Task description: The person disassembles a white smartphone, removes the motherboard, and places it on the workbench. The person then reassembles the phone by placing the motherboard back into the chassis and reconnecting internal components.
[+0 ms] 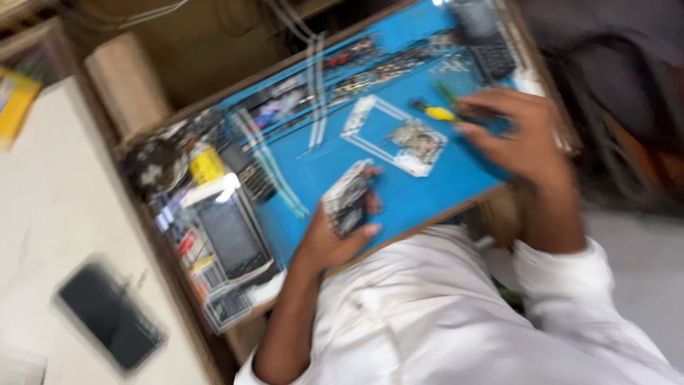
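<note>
While a small circuit board (350,197) was gripped by the left hand (329,239), a yellow-handled tool (440,113) was touched w/ right hand (524,135), grip unclear, over blue mat (427,187).

Blue work mat (427,182) w/ white frame (370,125) on it; dark phone (110,314) lies on pale counter (50,214) nearby; yellow-labelled bottle (206,164) at mat's edge.

blue mat (427,182) on wooden workbench (128,82); pale counter (50,207) beside; grey floor (641,271).
</note>
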